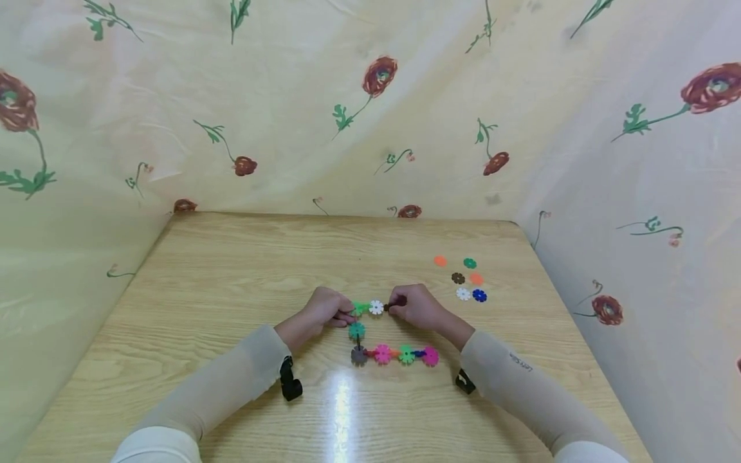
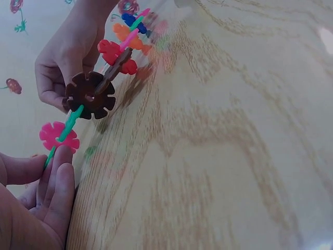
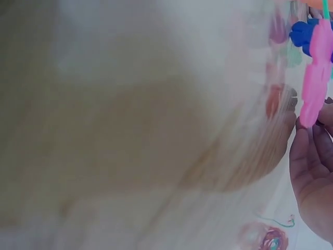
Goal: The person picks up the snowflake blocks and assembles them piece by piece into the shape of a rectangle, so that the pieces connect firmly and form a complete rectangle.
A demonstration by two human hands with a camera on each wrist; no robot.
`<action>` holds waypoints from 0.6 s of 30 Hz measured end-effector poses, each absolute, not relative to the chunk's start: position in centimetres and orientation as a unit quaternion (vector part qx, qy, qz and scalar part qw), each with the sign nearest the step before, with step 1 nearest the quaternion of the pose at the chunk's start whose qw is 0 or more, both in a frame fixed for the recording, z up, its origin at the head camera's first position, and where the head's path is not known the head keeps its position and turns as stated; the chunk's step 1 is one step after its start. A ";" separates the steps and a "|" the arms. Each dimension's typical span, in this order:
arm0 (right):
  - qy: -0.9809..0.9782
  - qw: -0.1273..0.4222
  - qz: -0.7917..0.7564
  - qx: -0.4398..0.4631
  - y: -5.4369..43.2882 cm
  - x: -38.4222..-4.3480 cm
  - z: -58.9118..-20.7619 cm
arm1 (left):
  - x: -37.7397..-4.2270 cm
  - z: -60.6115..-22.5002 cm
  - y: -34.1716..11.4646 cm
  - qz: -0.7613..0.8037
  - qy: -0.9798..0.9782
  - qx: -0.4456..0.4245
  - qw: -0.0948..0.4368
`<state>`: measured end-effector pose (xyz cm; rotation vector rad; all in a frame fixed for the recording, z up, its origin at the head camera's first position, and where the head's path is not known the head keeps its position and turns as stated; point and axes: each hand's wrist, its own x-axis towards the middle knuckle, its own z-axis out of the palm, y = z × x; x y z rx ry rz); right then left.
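Note:
A chain of flower-shaped plastic interlocking discs lies on the table in an open, squared-off shape. At its upper corner, my left hand point(image 1: 325, 310) pinches a light green disc point(image 1: 359, 308) between thumb and fingers. Beside that is a white disc point(image 1: 376, 307), and my right hand point(image 1: 419, 305) grips a dark brown disc point(image 1: 387, 308) at its right side, mostly covered by the fingers. Below the left hand come a teal disc point(image 1: 356, 330) and a dark disc point(image 1: 359, 355). The lower row runs right to a pink disc point(image 1: 430, 356). A pink disc point(image 3: 315, 78) appears edge-on in the right wrist view.
Several loose discs lie beyond the right hand, among them an orange disc point(image 1: 440, 261), a green disc point(image 1: 469, 263) and a blue disc point(image 1: 479, 295). The wooden table point(image 1: 243, 257) meets flower-printed sheeting point(image 1: 301, 116) at the back and sides.

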<state>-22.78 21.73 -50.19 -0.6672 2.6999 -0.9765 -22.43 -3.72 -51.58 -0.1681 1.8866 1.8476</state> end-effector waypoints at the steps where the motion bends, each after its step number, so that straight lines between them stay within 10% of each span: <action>1: 0.913 0.096 -0.325 -0.228 21.7 -22.8 -50.2 | -22.4 -51.6 -3.7 0.677 0.691 -0.060 0.245; 18: 0.920 0.073 -0.262 -0.282 21.1 -22.7 -49.9 | -22.5 -51.6 -3.8 0.670 0.698 -0.060 0.246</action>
